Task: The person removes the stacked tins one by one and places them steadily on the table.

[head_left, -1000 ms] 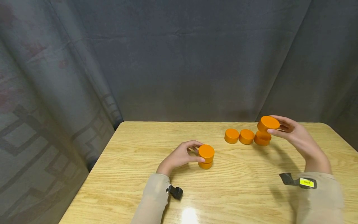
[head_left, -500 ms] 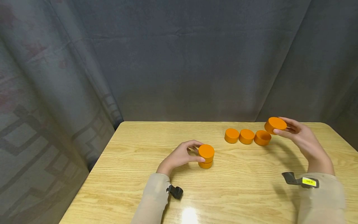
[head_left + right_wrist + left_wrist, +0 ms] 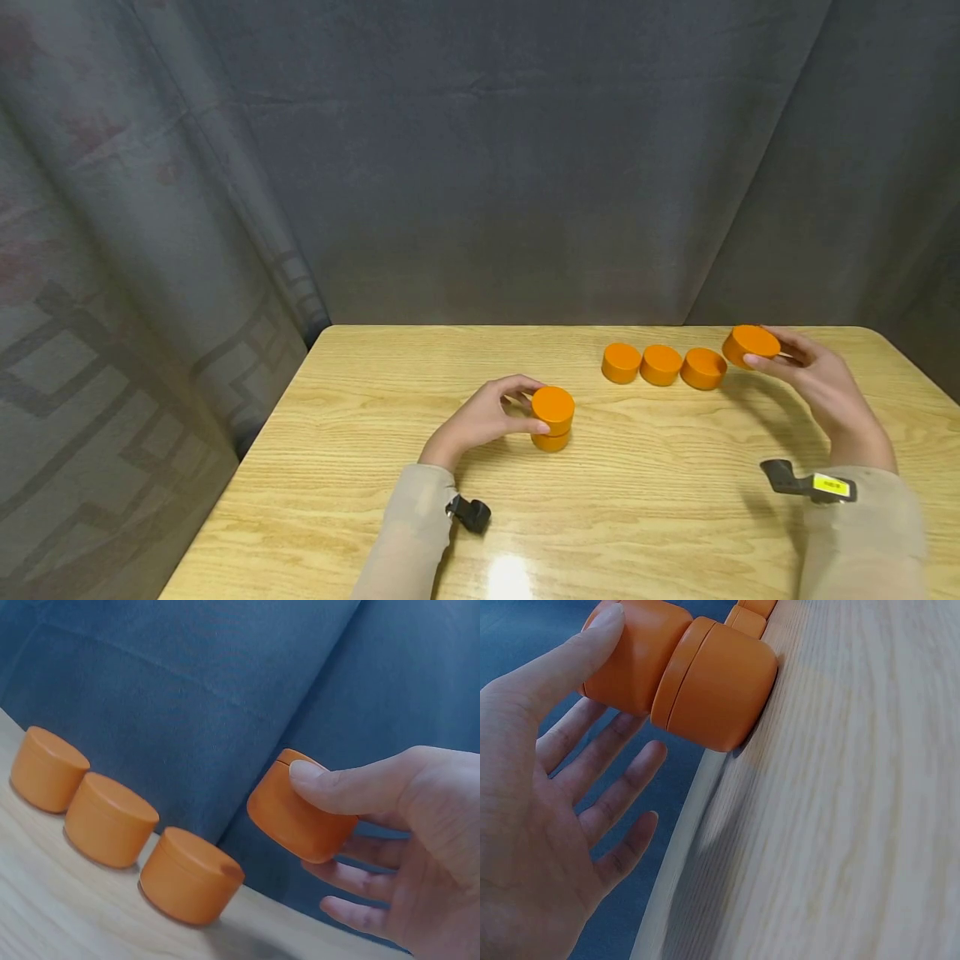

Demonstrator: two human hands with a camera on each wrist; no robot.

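1. Our right hand (image 3: 813,379) pinches an orange cylinder (image 3: 751,344) between thumb and fingers, lifted clear just right of the row of three cylinders (image 3: 662,365), tilted for placing.
2. Our left hand (image 3: 480,421) lightly cups a two-high stack (image 3: 552,418), well left of that row, steadying it.

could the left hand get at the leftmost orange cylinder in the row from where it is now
Probably yes. The left hand holds the two-high stack, while the leftmost cylinder stands uncovered, with bare table between them. It would have to let go of the stack first.
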